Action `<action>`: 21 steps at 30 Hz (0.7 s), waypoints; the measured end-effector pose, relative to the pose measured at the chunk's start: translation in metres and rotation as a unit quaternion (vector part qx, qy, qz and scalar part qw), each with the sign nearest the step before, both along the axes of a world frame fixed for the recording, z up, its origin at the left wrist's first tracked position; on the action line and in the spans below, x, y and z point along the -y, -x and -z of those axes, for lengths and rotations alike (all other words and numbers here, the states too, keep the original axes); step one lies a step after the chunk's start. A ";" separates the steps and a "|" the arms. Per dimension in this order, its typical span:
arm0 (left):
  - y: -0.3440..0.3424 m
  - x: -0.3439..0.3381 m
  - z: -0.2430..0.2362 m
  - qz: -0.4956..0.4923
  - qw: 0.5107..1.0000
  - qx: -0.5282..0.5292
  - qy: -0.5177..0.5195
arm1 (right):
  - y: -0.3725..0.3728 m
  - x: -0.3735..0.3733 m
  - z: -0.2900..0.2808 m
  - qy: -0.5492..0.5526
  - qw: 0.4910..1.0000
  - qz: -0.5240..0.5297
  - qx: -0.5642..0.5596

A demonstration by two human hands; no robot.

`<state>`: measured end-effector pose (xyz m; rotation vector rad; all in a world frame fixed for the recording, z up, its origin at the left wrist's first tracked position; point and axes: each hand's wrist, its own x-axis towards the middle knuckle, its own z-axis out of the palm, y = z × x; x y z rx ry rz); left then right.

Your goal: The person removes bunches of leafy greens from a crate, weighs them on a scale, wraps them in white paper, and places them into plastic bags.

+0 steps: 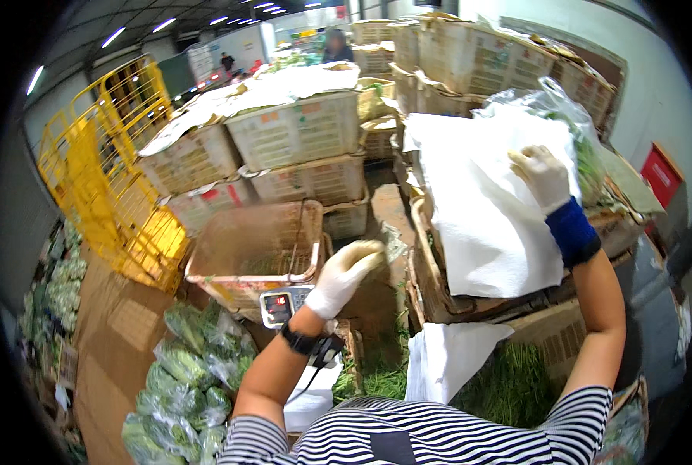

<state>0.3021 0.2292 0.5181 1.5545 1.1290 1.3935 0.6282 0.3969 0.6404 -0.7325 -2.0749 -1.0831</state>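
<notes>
A large white paper sheet [481, 225] drapes over a plastic crate [427, 263] at the right. My right hand [543, 174], in a whitish glove with a blue wristband, has its fingers curled on the sheet's upper part. They seem to grip it, though the fingertips are hidden. My left hand [346, 277], gloved likewise, is raised in the middle with fingers and thumb pressed together; nothing shows in them. Just left of it is a scale's display unit [277, 308], in front of a pinkish open crate [198, 273]. A clear plastic bag of greens [588, 167] lies beyond the sheet.
Stacked crates [295, 132] topped with paper rise ahead, with more crates [478, 62] behind right. A yellow cage trolley [117, 178] stands left. Bagged green vegetables [187, 372] lie lower left. Loose greens [509, 380] and another white sheet [446, 360] are near me. A person [336, 46] is far off.
</notes>
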 end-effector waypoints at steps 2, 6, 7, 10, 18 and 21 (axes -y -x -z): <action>-0.019 -0.017 -0.031 0.060 0.996 -0.018 -0.062 | -0.005 -0.001 0.005 0.044 0.999 0.018 -0.017; -0.082 -0.065 -0.089 0.097 0.942 -0.176 -0.270 | -0.017 0.021 0.002 0.027 0.998 0.010 0.051; -0.097 -0.075 -0.101 0.087 0.914 -0.213 -0.334 | -0.018 0.026 0.002 0.016 0.998 -0.015 0.054; -0.118 -0.099 -0.114 0.004 0.842 -0.304 -0.446 | 0.004 0.045 -0.001 -0.029 0.996 -0.069 0.048; -0.174 -0.143 -0.109 0.049 0.834 -0.391 -0.386 | -0.035 0.054 0.002 0.061 0.995 0.046 0.057; -0.168 -0.145 -0.104 0.022 0.793 -0.469 -0.388 | -0.021 0.063 -0.001 0.043 0.996 -0.058 0.060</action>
